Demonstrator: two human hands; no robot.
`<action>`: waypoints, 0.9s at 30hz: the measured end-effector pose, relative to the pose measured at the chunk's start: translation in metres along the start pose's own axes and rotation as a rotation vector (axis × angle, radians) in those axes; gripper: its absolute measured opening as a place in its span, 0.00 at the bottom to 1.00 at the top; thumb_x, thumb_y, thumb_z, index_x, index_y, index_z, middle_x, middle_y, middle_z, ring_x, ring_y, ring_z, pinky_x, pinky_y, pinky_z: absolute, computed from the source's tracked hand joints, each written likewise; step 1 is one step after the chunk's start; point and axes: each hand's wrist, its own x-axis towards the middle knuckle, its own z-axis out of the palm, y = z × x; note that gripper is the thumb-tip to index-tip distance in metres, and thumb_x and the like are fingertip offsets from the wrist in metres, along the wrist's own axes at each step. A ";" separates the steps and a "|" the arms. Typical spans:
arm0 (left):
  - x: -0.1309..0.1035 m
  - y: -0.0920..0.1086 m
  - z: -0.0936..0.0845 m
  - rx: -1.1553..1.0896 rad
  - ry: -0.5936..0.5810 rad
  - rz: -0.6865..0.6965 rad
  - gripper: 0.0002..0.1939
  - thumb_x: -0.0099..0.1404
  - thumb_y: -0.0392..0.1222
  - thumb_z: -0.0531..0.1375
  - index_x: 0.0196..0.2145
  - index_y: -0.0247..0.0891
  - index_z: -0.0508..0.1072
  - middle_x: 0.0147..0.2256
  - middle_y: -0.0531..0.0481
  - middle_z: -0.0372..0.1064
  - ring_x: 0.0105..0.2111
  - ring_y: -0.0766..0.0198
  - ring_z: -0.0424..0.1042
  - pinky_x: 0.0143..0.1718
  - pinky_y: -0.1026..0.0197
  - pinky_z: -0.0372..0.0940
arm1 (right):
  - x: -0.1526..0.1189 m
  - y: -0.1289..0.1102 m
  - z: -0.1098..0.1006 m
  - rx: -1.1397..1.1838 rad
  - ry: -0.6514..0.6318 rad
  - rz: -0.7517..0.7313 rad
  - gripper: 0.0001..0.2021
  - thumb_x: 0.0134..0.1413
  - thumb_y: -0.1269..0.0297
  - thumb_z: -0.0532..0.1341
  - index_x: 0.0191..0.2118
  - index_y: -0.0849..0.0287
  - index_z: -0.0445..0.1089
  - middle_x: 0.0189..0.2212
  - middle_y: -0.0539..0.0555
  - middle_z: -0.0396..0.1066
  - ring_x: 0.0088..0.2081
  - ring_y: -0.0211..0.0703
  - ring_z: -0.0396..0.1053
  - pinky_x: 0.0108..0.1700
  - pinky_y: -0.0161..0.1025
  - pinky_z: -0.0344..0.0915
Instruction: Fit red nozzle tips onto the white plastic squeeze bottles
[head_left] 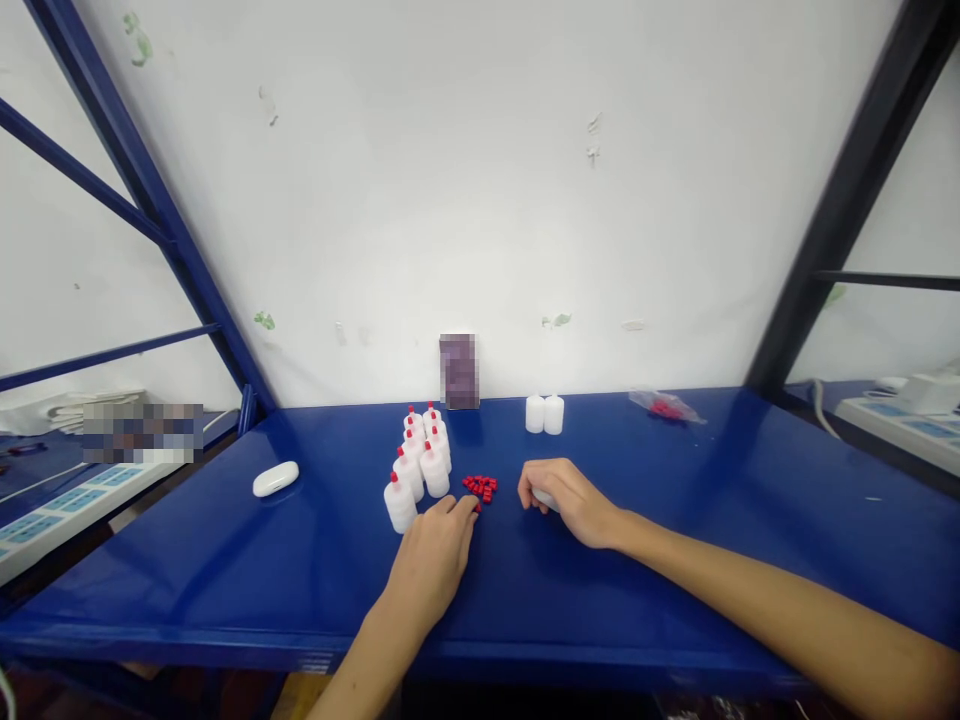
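Observation:
My right hand point(568, 497) is wrapped round a white plastic bottle point(546, 498), and most of the bottle is hidden by the fingers. My left hand point(436, 545) reaches to the near edge of a small pile of red caps point(481, 486), its fingers pinched at a single red cap point(478, 507). Left of that pile stand several white bottles point(435, 473) with red pointed caps, upright in two rows. Two white bottles point(553, 415) without red caps stand farther back, right of centre.
A clear plastic bag point(666, 407) with red pieces lies at the back right of the blue table point(637, 610). On the left is a white oval case point(276, 479). A blurred purple box point(459, 372) leans near the wall. Power strips point(67, 510) lie beyond the table's left side.

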 end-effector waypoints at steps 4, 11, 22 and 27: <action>0.002 0.001 -0.001 -0.007 -0.022 0.013 0.12 0.74 0.40 0.50 0.49 0.41 0.70 0.39 0.46 0.75 0.39 0.54 0.77 0.35 0.60 0.66 | 0.003 -0.008 0.009 -0.084 0.001 -0.081 0.21 0.62 0.64 0.46 0.19 0.59 0.62 0.23 0.52 0.64 0.27 0.39 0.62 0.34 0.38 0.57; 0.000 0.001 0.000 0.007 -0.030 0.026 0.11 0.75 0.37 0.47 0.44 0.38 0.69 0.38 0.45 0.74 0.36 0.54 0.76 0.32 0.59 0.64 | 0.008 -0.018 0.024 -0.213 -0.042 0.017 0.14 0.58 0.69 0.50 0.21 0.58 0.57 0.17 0.46 0.59 0.22 0.35 0.56 0.29 0.35 0.52; -0.009 -0.011 0.012 -0.232 0.183 0.129 0.14 0.72 0.33 0.49 0.43 0.38 0.75 0.39 0.45 0.70 0.39 0.56 0.72 0.44 0.53 0.68 | 0.003 -0.022 0.022 -0.159 -0.056 -0.033 0.19 0.68 0.61 0.45 0.25 0.58 0.59 0.21 0.48 0.61 0.25 0.36 0.58 0.31 0.35 0.54; -0.012 0.007 0.005 -0.628 0.371 0.275 0.08 0.70 0.34 0.54 0.41 0.41 0.73 0.38 0.49 0.73 0.37 0.64 0.74 0.39 0.62 0.71 | 0.003 -0.024 0.023 -0.136 -0.070 -0.101 0.21 0.69 0.57 0.44 0.25 0.58 0.58 0.23 0.49 0.60 0.27 0.38 0.58 0.32 0.36 0.55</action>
